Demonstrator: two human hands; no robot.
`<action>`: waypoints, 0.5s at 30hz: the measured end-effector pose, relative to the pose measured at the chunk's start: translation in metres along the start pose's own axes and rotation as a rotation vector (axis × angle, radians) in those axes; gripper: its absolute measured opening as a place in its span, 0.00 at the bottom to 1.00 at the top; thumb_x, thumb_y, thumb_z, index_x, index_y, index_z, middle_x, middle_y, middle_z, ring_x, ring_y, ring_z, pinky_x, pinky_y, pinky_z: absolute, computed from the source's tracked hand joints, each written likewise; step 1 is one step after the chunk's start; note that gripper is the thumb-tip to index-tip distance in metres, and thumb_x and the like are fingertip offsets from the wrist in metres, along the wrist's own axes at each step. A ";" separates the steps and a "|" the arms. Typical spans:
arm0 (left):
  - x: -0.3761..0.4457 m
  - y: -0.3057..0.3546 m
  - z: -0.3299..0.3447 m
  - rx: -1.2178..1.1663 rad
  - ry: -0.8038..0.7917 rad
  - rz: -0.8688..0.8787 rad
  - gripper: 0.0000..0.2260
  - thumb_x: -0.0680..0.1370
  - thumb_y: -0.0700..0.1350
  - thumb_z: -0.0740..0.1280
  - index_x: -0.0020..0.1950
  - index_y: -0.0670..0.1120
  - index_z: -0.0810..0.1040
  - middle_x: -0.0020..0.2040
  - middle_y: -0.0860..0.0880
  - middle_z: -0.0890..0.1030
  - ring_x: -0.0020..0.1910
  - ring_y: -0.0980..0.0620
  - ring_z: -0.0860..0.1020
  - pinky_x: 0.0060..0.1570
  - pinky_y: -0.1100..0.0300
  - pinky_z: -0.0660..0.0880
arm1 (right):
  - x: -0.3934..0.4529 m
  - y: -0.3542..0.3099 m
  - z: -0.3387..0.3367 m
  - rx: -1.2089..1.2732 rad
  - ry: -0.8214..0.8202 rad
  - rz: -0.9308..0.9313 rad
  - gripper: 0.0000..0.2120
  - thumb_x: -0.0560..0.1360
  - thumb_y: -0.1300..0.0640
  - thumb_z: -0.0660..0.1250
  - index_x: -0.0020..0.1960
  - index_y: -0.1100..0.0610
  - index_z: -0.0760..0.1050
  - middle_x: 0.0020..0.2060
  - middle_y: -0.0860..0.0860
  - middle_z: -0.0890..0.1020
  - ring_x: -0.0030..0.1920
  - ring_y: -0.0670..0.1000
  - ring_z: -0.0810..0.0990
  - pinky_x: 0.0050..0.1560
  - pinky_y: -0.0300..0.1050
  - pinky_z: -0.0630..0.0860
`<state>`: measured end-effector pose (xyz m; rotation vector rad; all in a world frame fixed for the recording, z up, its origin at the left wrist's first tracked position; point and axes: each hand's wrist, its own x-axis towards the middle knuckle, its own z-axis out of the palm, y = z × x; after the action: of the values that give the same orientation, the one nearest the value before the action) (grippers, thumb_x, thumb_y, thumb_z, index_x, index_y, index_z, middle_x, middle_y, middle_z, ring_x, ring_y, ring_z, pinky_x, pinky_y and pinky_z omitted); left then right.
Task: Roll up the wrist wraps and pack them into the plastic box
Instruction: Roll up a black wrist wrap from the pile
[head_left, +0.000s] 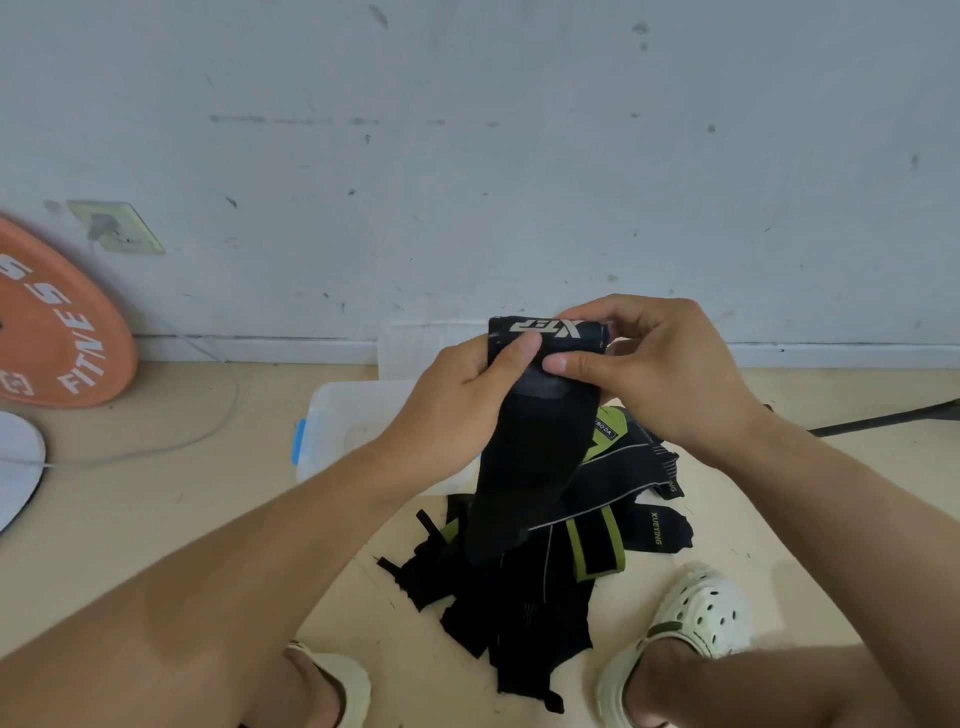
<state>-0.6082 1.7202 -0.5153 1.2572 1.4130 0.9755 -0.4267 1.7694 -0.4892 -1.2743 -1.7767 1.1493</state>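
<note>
I hold a black wrist wrap (530, 467) up in front of me, its top end with white lettering folded over. My left hand (467, 395) grips the wrap's left edge with the thumb on its front. My right hand (649, 369) pinches the top right end, thumb pressed on the front. The wrap's tail hangs down onto a pile of black and green wrist wraps (550, 566) on the floor. The clear plastic box (343, 415) with a blue latch sits on the floor behind my left hand, partly hidden.
An orange weight plate (52, 322) leans on the wall at the left, with a white disc (15, 462) and a cable below it. A dark rod (893, 415) lies at the right. My feet in pale clogs (691, 623) flank the pile.
</note>
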 end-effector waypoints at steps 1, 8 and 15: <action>0.000 0.000 0.000 -0.044 -0.017 -0.052 0.20 0.83 0.62 0.58 0.64 0.53 0.83 0.54 0.54 0.87 0.56 0.57 0.84 0.58 0.61 0.79 | 0.000 0.001 0.001 -0.013 0.007 -0.007 0.11 0.69 0.57 0.82 0.49 0.47 0.85 0.43 0.56 0.85 0.39 0.62 0.85 0.42 0.56 0.85; 0.000 -0.001 0.005 -0.340 -0.052 -0.216 0.19 0.85 0.60 0.59 0.67 0.51 0.80 0.58 0.49 0.86 0.58 0.51 0.85 0.64 0.44 0.79 | -0.002 0.005 0.009 -0.104 0.016 -0.102 0.14 0.70 0.59 0.81 0.45 0.42 0.82 0.41 0.46 0.85 0.38 0.53 0.79 0.43 0.43 0.78; 0.004 -0.003 0.002 -0.503 0.011 -0.277 0.15 0.86 0.51 0.61 0.69 0.46 0.77 0.63 0.45 0.84 0.62 0.45 0.83 0.66 0.39 0.77 | 0.005 0.008 0.002 -0.074 -0.067 -0.057 0.18 0.70 0.60 0.81 0.52 0.38 0.85 0.47 0.41 0.84 0.45 0.50 0.80 0.45 0.33 0.74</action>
<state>-0.6066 1.7233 -0.5190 0.6678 1.2082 1.0579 -0.4270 1.7748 -0.4969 -1.2329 -1.9080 1.1156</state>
